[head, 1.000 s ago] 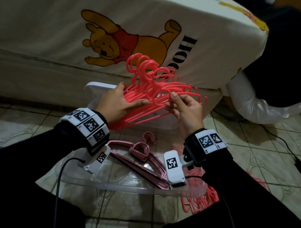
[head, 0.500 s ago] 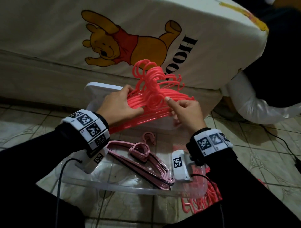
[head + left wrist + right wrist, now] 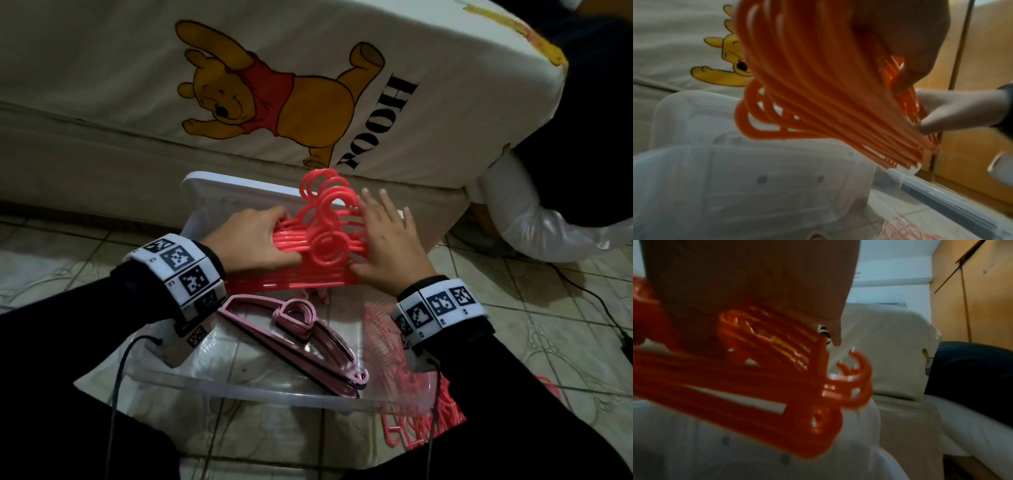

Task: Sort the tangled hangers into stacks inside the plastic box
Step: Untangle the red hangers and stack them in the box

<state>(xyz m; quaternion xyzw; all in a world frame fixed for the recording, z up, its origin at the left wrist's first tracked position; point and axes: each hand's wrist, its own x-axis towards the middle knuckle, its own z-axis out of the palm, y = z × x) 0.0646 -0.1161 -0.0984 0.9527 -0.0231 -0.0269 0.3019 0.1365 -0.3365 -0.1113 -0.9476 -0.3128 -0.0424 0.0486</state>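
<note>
I have the bunch of coral hangers between my two hands, held over the far end of the clear plastic box, with the hooks pointing away from me toward the bed. My left hand grips the left side of the bunch, fingers curled over the top bars and thumb underneath. My right hand lies flat against the right side, fingers straight and spread, pressing the hangers toward the left hand; the left wrist view shows its thumb under the bars. The hangers are close-packed, their bars nearly lined up, though the hooks fan out a little. Inside the box, nearer to me, lies a stack of pale pink hangers, well apart from the bunch I hold. To the right of the box, on the tiled floor, more coral hangers lie in a tangle, partly seen through the box wall. A white lid leans behind the box against the bed with the bear sheet.
</note>
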